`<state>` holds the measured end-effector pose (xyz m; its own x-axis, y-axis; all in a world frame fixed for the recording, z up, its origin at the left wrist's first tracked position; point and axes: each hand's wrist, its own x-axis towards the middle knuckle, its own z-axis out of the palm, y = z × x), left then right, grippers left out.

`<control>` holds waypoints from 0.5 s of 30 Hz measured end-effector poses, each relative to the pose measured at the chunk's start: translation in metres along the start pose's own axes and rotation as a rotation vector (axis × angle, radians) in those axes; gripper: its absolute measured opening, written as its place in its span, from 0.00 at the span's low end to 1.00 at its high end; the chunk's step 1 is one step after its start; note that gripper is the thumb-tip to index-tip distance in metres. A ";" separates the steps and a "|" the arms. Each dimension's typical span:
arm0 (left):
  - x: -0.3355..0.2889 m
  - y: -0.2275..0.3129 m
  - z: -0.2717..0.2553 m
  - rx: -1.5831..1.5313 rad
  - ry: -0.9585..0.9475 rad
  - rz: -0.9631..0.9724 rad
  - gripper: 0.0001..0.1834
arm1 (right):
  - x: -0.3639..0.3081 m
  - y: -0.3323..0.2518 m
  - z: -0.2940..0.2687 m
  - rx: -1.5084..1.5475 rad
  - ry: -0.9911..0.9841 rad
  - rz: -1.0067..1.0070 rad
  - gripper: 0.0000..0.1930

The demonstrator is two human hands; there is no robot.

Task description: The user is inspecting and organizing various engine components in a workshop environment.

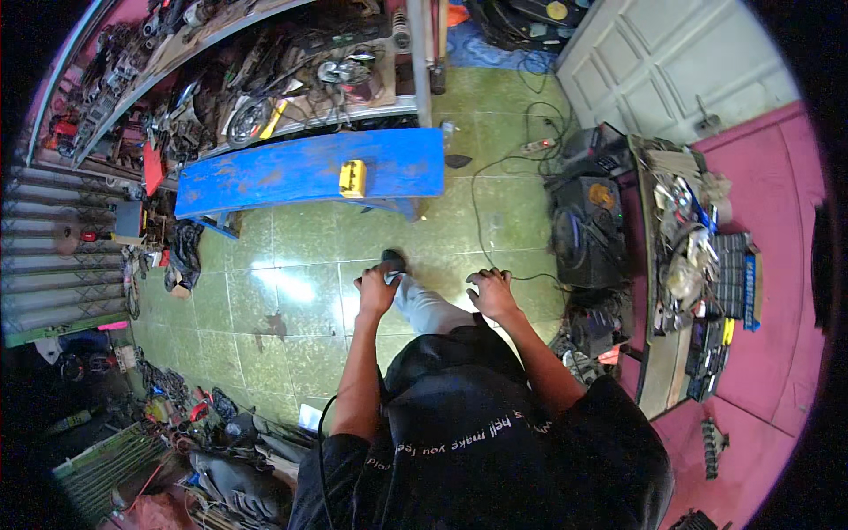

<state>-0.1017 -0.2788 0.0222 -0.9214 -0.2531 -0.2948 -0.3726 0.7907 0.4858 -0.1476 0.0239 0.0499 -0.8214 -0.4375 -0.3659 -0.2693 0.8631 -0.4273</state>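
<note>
My left hand hangs in the air over the tiled floor, beside my grey trouser leg. Its fingers are loosely bent and apart, and nothing shows in them. My right hand is held out to the right of the leg, also with bent, parted fingers and no object in it. Ahead of both hands stands a long blue bench with worn paint. A small yellow box-like thing rests near its right part, well beyond my reach at this moment.
Behind the bench, metal shelves carry many machine parts. At right are a black speaker-like box, a cable across the floor, a power strip and a cluttered worktable. More parts lie at lower left. A white door stands far right.
</note>
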 end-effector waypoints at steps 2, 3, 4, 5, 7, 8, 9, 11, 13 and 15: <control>0.039 -0.019 -0.030 0.034 0.013 0.004 0.21 | 0.045 -0.024 0.008 0.011 -0.019 0.013 0.15; 0.058 -0.023 -0.044 0.052 0.004 0.017 0.21 | 0.067 -0.032 0.014 0.012 -0.025 0.044 0.15; 0.074 -0.025 -0.059 0.049 0.000 0.033 0.21 | 0.085 -0.038 0.020 0.014 0.011 0.048 0.14; 0.089 -0.028 -0.072 0.046 -0.005 0.048 0.21 | 0.103 -0.045 0.027 0.040 0.036 0.058 0.15; 0.119 -0.055 -0.094 0.096 -0.020 0.059 0.21 | 0.143 -0.071 0.032 0.108 -0.020 0.079 0.15; 0.136 -0.065 -0.103 0.102 -0.033 0.052 0.22 | 0.160 -0.084 0.038 0.090 0.050 0.075 0.16; 0.151 -0.074 -0.109 0.106 -0.052 0.052 0.22 | 0.176 -0.093 0.043 0.073 0.057 0.068 0.16; 0.182 -0.081 -0.113 0.141 -0.074 0.049 0.24 | 0.211 -0.099 0.056 0.050 -0.014 0.096 0.16; 0.206 -0.094 -0.116 0.149 -0.068 0.071 0.25 | 0.242 -0.115 0.062 0.080 -0.055 0.087 0.17; 0.228 -0.102 -0.115 0.214 -0.099 0.089 0.29 | 0.272 -0.129 0.062 0.125 -0.092 0.131 0.19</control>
<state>-0.2862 -0.4817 0.0002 -0.9305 -0.1293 -0.3428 -0.2487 0.9101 0.3316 -0.3050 -0.2222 -0.0462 -0.7946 -0.3492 -0.4966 -0.0939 0.8788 -0.4678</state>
